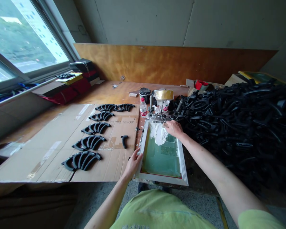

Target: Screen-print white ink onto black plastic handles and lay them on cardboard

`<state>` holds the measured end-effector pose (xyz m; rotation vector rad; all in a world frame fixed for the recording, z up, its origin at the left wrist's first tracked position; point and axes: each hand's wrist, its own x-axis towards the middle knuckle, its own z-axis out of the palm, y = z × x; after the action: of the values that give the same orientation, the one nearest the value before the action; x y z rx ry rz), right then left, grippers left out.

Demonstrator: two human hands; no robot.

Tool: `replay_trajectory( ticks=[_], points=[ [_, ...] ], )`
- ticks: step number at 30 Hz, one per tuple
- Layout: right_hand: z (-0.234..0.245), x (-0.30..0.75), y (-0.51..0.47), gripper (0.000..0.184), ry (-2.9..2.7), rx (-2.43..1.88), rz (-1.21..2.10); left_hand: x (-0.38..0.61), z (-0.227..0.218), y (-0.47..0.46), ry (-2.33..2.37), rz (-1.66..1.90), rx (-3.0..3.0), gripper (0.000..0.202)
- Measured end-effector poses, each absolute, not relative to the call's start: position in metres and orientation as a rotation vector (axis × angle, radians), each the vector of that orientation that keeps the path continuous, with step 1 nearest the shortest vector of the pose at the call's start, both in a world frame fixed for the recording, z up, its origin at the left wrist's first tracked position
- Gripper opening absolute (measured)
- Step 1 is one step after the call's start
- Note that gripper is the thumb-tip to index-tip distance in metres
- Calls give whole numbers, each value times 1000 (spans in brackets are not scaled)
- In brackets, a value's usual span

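Note:
A screen printing frame (184, 171) with pale metal rails and green mesh lies in front of me, hinged at its far end to a metal clamp (157, 119). White ink (159, 135) is smeared over the far part of the mesh. My left hand (134, 162) is at the frame's left rail, with thumb and fingers bent against it. Over the far right of the mesh, my right hand (173, 128) is closed beside the ink; what it grips is mostly hidden under the fingers. A single black curved plastic part (124, 141) lies on cardboard to the left.
Rows of black curved parts (89, 142) lie on the cardboard sheet (50, 140). A large heap of black parts (238, 127) fills the right side. Behind the frame stand a red-capped bottle (143, 108), a dark tub (145, 93) and a tape roll (164, 94).

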<state>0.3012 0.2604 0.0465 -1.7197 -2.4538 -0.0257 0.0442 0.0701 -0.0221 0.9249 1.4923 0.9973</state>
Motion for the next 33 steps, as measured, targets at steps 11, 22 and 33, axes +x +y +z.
replay_trajectory(
  ticks=[11,22,33],
  points=[
    [31,287,196,22,-2714,-1155,74,44,-26,70,1514,964,939,65],
    [34,296,193,20,-2613,-1120,92,46,-27,68,1446,1012,897,70],
    [76,289,248,49,-2433,-1449,209,41,20,69,1343,1009,795,78]
  ],
)
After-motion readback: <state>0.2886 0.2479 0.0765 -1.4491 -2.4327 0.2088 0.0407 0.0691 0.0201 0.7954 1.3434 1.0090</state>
